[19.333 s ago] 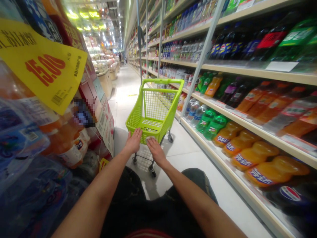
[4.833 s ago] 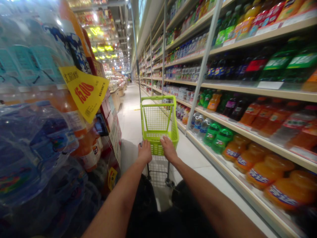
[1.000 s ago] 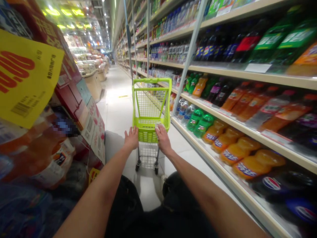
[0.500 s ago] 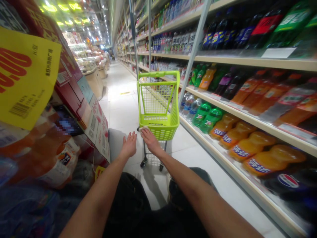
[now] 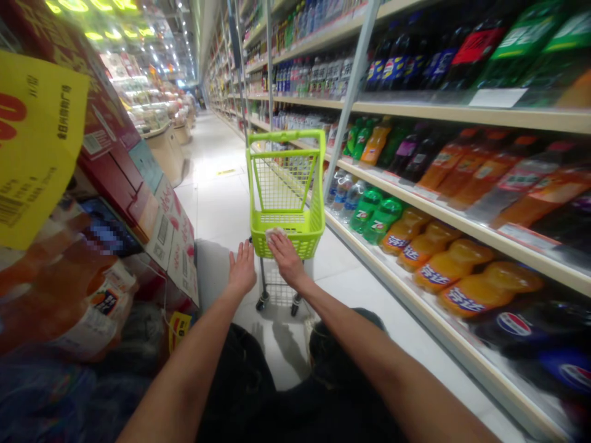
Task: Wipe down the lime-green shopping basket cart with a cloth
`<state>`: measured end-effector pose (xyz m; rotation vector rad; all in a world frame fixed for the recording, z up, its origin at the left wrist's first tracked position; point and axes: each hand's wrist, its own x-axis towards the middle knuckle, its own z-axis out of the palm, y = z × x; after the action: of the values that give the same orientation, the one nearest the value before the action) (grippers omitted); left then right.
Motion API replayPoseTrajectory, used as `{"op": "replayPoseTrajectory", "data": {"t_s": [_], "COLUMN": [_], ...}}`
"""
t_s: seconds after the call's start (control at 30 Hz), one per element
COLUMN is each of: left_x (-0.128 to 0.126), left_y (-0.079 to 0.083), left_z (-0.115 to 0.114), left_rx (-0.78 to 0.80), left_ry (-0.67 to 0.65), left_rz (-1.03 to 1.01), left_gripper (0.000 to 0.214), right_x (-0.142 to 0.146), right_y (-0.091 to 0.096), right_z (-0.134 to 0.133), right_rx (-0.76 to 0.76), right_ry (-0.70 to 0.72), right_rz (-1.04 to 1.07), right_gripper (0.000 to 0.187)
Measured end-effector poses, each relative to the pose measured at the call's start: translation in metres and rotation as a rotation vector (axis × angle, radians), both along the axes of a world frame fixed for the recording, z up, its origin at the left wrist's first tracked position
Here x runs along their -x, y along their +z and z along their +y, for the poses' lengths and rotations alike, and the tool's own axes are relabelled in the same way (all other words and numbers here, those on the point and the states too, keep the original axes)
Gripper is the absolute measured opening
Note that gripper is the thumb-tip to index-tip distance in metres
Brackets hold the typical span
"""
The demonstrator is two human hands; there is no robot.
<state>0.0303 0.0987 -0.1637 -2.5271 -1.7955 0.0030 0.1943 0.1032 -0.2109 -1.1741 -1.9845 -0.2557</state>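
Cloth shift: right hand (image 5: 287, 259) and white cloth (image 5: 269, 235) sit further right along the cart's near rim than in the last frame, away from its left corner; the basket also faces the camera more squarely.
Yellow price sign (image 5: 39, 144): far left, cut off by the frame edge; packs of orange drinks (image 5: 62, 267) below it.
Red boxes (image 5: 124, 184): stacked between sign and aisle, slanting in view.
Left hand (image 5: 242, 269): fingers extended and slightly parted, nothing seen in them; at the near left corner of the basket. Contact with the cart: cannot tell.
Green cart (image 5: 302, 247): upright on its wheels on the pale floor (image 5: 355, 301), near end toward the person, between boxes and shelf; no goods seen in the basket.
White cloth: under the right hand's fingertips, on the near rim, left of its middle.
Right hand: fingers together, holding the cloth down against the plastic.
Step in hand (judged): wiping the near rim.
Next move (judged): calls for light pressure and a sideways stroke along the rim; left hand best placed to steady the corner, since the wheels could let the cart roll.
Drinks shelf (image 5: 462, 211): right side, orange bottles (image 5: 457, 261) lying on the lowest level, apart from both hands.
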Motion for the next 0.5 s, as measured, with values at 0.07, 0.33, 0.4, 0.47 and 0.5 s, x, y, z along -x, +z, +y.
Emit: {"op": "replayPoseTrajectory", "data": {"t_s": [0.07, 0.33, 0.4, 0.47, 0.5], "left_x": [-0.008, -0.028, -0.031, -0.034, -0.036], "left_y": [0.001, -0.003, -0.003, -0.001, 0.0], "left_z": [-0.003, -0.015, -0.015, -0.013, -0.013], "left_rx": [-0.014, -0.017, -0.019, -0.033, -0.04], "left_ry": [-0.019, -0.116, -0.107, -0.091, -0.087], "left_rz": [-0.002, 0.021, 0.017, 0.012, 0.01], "left_gripper": [0.079, 0.071, 0.072, 0.073, 0.074], "right_x": [-0.004, -0.018, -0.024, -0.029, -0.031], "right_y": [-0.014, -0.054, -0.034, -0.015, -0.009], "right_z": [0.001, -0.024, -0.025, -0.022, -0.019], "right_rx": [0.038, 0.075, 0.022, -0.017, -0.027], "right_ry": [-0.009, 0.013, 0.007, -0.028, -0.048], "right_rz": [-0.026, -0.045, -0.017, 0.003, 0.007], "right_gripper": [0.047, 0.042, 0.045, 0.046, 0.047]}}
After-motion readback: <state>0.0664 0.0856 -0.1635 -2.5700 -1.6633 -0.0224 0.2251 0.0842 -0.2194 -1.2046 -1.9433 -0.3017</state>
